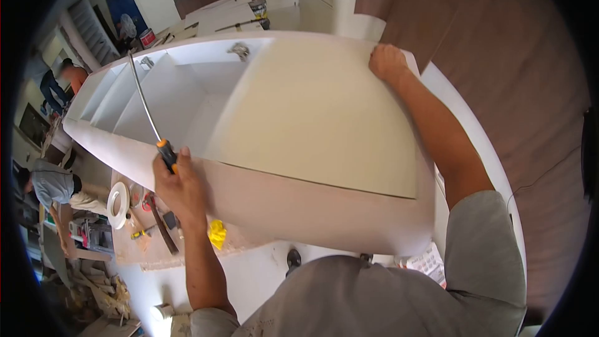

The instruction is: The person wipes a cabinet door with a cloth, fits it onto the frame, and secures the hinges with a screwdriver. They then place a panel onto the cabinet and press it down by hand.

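My left hand [178, 187] grips the orange-and-black handle of a long screwdriver [145, 103], whose metal shaft points up and away over a white cabinet [268, 212] lying on its side. The hand rests against the cabinet's near edge. A cream door panel [318, 118] covers the cabinet's right part. My right hand [387, 62] presses on that panel's far top corner, fingers curled over its edge. Open compartments [168, 97] show on the left. A metal hinge [239, 50] sits at the far inner edge.
Below left, a board holds a roll of white tape [117, 205], a hammer [161, 224], a yellow object [217, 234] and small tools. One person crouches at the left [53, 187]; another stands farther back [68, 78]. Brown wall panels [499, 56] rise on the right.
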`<state>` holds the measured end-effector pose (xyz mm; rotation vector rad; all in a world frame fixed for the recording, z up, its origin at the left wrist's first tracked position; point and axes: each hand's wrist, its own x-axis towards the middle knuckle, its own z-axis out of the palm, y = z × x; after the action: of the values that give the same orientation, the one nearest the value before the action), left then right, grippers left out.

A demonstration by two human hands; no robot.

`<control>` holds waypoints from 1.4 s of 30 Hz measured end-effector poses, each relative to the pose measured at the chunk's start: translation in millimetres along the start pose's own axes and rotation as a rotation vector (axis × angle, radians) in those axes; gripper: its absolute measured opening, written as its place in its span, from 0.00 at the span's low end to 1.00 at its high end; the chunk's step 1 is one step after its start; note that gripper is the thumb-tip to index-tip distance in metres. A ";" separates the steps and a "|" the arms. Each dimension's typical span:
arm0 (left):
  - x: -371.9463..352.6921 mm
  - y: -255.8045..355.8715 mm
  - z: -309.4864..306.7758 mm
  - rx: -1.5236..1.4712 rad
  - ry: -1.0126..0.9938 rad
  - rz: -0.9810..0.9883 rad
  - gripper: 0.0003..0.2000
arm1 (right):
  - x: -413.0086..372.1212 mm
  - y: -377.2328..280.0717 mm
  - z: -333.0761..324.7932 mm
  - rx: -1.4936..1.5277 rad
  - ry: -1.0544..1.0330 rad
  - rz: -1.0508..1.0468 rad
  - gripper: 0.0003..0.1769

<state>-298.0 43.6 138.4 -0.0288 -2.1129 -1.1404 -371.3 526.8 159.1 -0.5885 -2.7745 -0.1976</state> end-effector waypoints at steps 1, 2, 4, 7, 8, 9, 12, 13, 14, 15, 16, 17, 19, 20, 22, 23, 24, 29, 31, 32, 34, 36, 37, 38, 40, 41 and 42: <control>-7.5 12.4 1.8 -0.075 -0.011 -0.005 0.17 | -7.5 12.5 -9.7 0.011 -0.010 -0.035 0.19; -16.4 29.9 2.7 -0.143 -0.027 -0.017 0.16 | -12.7 25.3 -12.7 0.023 -0.029 -0.072 0.19; -37.5 66.6 9.6 -0.219 -0.025 -0.036 0.15 | 4.6 61.9 25.5 -0.023 0.091 -0.232 0.18; -62.9 98.1 31.8 -0.065 0.026 -0.006 0.14 | -18.6 69.4 -5.6 0.124 -0.068 -0.194 0.18; -69.5 97.9 39.4 0.009 0.031 0.014 0.15 | -8.6 69.2 21.3 0.164 0.081 -0.229 0.15; -74.5 97.4 43.1 0.079 0.045 0.035 0.16 | 5.0 68.7 45.4 0.202 0.240 -0.267 0.14; -87.1 110.9 50.4 0.468 0.140 0.075 0.20 | -26.0 77.5 11.5 0.396 0.084 -0.281 0.19; -89.2 114.4 51.6 0.496 0.197 0.082 0.21 | -33.9 84.8 6.5 0.375 0.048 -0.295 0.19; -88.5 111.7 51.2 0.555 0.228 0.101 0.21 | -37.0 87.7 0.4 0.356 0.018 -0.312 0.18; -87.1 108.1 50.8 0.589 0.214 0.082 0.21 | -37.5 88.7 -6.9 0.337 -0.006 -0.332 0.18; -84.4 103.3 50.6 0.623 0.201 0.060 0.21 | -35.1 89.9 -10.3 0.345 -0.010 -0.341 0.17; -83.0 101.4 50.8 0.657 0.184 0.037 0.21 | -34.1 93.6 -9.1 0.352 -0.018 -0.349 0.17; -82.8 101.7 50.0 0.700 0.159 0.039 0.21 | -34.8 97.6 -5.6 0.368 -0.036 -0.364 0.16; -83.5 101.7 50.2 0.700 0.160 0.061 0.21 | -36.1 98.9 -5.3 0.371 -0.039 -0.371 0.16; -86.7 108.0 53.8 0.688 0.161 0.069 0.21 | -34.8 103.6 -0.9 0.399 -0.010 -0.404 0.16; -85.9 109.4 53.2 0.702 0.150 0.074 0.20 | -34.5 106.3 4.4 0.425 0.022 -0.426 0.16; -84.4 108.8 53.1 0.711 0.143 0.077 0.20 | -33.1 109.7 8.8 0.448 0.057 -0.450 0.16; -86.7 109.3 53.6 0.648 0.091 0.003 0.17 | -27.8 127.6 19.8 0.480 0.152 -0.603 0.14; -89.9 117.9 57.4 0.591 0.128 0.022 0.17 | -32.6 134.9 14.2 0.477 0.158 -0.678 0.16; -88.4 115.9 58.0 0.612 0.149 0.042 0.16 | -33.7 138.5 6.7 0.475 0.144 -0.696 0.18; -88.6 113.5 57.4 0.660 0.171 0.094 0.16 | -37.3 146.2 5.5 0.485 0.124 -0.716 0.21; -90.2 120.2 59.8 0.703 0.151 0.050 0.15 | -39.3 151.9 10.0 0.514 0.113 -0.736 0.26; -90.8 124.3 58.5 0.730 0.143 0.031 0.15 | -39.1 154.2 10.0 0.526 0.079 -0.749 0.27; -90.4 122.4 53.7 0.763 0.096 -0.028 0.14 | -39.0 157.2 9.4 0.540 0.043 -0.760 0.28; -89.6 113.2 48.4 0.821 0.096 0.029 0.13 | -35.4 162.4 9.1 0.560 -0.007 -0.814 0.29; -89.9 111.1 47.4 0.850 0.095 0.052 0.13 | -32.3 165.9 9.5 0.563 -0.023 -0.859 0.29; -90.3 115.4 48.7 0.825 0.082 -0.038 0.12 | -28.5 169.8 10.0 0.565 -0.038 -0.909 0.30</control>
<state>-220.7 176.7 150.0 0.4317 -2.3556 -0.2149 -278.5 672.0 152.7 0.8122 -2.7217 0.4054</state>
